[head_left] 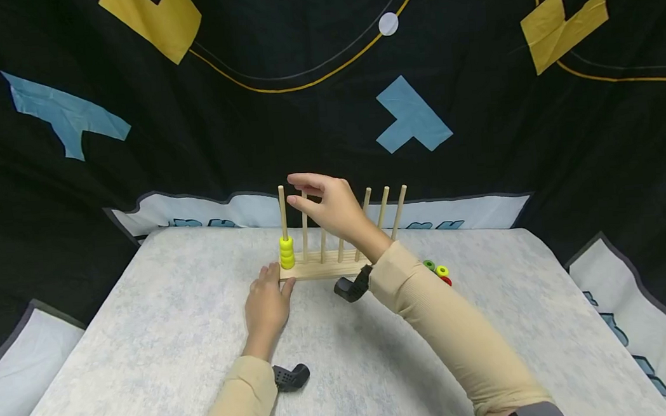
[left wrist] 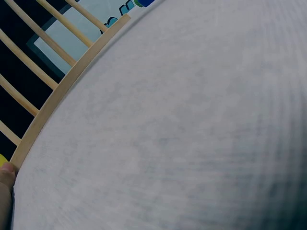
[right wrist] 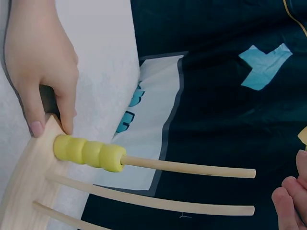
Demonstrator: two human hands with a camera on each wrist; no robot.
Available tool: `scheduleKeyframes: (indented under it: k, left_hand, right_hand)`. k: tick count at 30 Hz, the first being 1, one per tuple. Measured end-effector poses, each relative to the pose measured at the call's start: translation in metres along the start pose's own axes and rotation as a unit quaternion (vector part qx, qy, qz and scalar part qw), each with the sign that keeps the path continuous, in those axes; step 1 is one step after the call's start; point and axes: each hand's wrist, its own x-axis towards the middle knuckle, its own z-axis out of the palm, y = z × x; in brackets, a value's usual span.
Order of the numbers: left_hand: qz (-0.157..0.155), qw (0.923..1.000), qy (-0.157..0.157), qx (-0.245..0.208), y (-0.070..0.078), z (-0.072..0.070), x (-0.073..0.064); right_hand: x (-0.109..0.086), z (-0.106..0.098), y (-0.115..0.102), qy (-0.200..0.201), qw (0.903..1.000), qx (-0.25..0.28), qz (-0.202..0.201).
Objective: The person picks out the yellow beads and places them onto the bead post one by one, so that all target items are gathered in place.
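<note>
A wooden peg rack stands on the table, several upright pegs along its base. On the leftmost peg sits a stack of yellow beads, seen close up as yellow rings in the right wrist view. My left hand grips the left end of the base, thumb in front and fingers behind. Above the base, my right hand is raised beside the tops of the left pegs. Its fingers and thumb are apart, and no bead shows between them. Only fingertips of it appear in the right wrist view.
Loose green, yellow and red beads lie on the table right of the rack, partly behind the right forearm. A blue bead peeks in at the left wrist view's top. A dark curtain hangs behind the table.
</note>
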Motion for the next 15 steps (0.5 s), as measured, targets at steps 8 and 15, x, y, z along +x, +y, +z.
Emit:
scheduleKeyframes:
  k: [8,15]
  left_hand:
    - [0.000,1.0000,-0.002,0.007,0.001,0.001,0.000]
    - [-0.001,1.0000,-0.001,0.009,0.001,0.001,0.000]
  right_hand:
    - [-0.034,-0.005,0.008,-0.017,0.9997,0.018,-0.004]
    - [-0.067,-0.002,0.016,-0.038,0.9986,0.037,-0.004]
